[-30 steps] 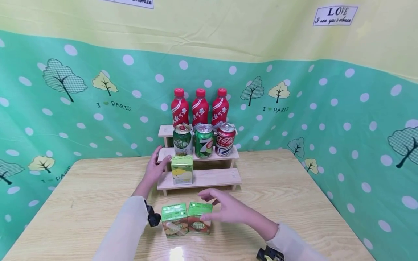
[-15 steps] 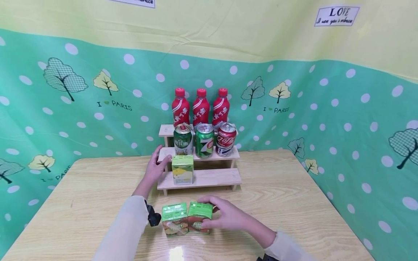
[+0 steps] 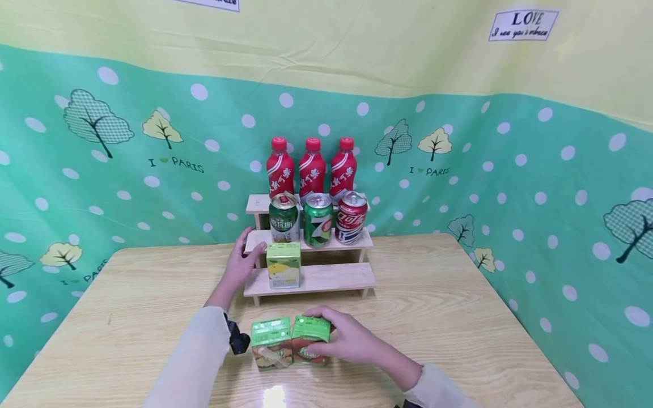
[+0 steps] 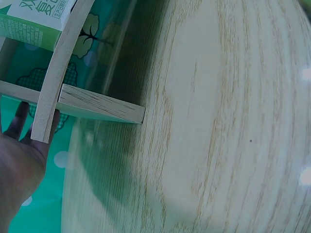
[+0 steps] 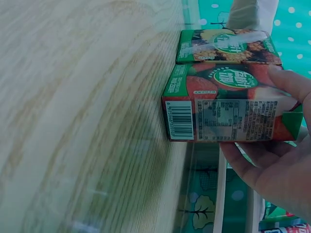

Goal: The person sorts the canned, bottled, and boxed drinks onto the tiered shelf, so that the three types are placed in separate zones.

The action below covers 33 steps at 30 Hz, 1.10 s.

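My right hand has its fingers curled round the red juice carton, upright on the table at 6 o'clock from the wooden rack; I judge it light, stiff-edged but dentable, best pinched across its 2 broad faces, while my left hand rests flat against the rack's 9 o'clock end

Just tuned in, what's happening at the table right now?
A person's right hand grips the right-hand one of two drink cartons standing side by side on the wooden table. The left hand rests against the left end of the stepped wooden rack, whose bottom step holds one green carton, with cans and bottles above.
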Each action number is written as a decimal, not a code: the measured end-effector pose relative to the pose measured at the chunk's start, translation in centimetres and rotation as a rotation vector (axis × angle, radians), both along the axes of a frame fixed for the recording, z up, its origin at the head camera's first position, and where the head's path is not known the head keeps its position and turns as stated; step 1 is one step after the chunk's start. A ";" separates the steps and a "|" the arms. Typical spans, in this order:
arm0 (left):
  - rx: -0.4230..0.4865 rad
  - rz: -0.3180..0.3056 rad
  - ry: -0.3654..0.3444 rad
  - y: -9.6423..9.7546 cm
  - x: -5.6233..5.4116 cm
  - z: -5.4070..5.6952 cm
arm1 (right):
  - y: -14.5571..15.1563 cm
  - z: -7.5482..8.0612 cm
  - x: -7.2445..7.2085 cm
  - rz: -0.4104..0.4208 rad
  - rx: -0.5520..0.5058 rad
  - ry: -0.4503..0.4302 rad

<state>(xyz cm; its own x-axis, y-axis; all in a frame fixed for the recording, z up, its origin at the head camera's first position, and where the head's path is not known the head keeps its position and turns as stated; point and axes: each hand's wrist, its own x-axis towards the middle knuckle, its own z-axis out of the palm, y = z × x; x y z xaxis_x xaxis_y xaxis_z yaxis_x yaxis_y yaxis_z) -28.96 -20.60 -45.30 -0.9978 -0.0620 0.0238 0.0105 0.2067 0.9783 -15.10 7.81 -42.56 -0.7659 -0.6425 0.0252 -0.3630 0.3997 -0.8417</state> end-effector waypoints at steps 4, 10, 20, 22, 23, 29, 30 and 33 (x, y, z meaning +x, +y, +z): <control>0.012 0.004 -0.007 0.0 0.1 0.2 | -0.2 0.0 0.1 -0.029 0.005 0.015; 0.022 0.001 -0.009 0.0 0.0 0.1 | -0.2 0.5 0.2 -0.043 0.014 0.007; 0.011 -0.008 -0.003 0.0 0.2 0.2 | 0.2 0.7 0.0 -0.071 0.004 0.001; 0.005 -0.005 0.000 0.0 0.2 0.1 | 0.4 0.9 -0.1 -0.081 0.006 0.001; 0.004 -0.004 0.000 0.0 0.2 0.0 | 0.5 1.0 -0.1 -0.087 0.010 0.001; -0.002 -0.002 0.000 0.0 0.1 0.0 | 1.0 2.1 -0.6 -0.125 0.024 -0.009; -0.003 -0.001 0.000 0.0 0.1 0.0 | 1.2 2.2 -0.8 -0.129 0.026 -0.002; -0.004 -0.001 0.004 0.0 0.1 0.0 | 1.5 2.6 -1.1 -0.140 0.036 0.009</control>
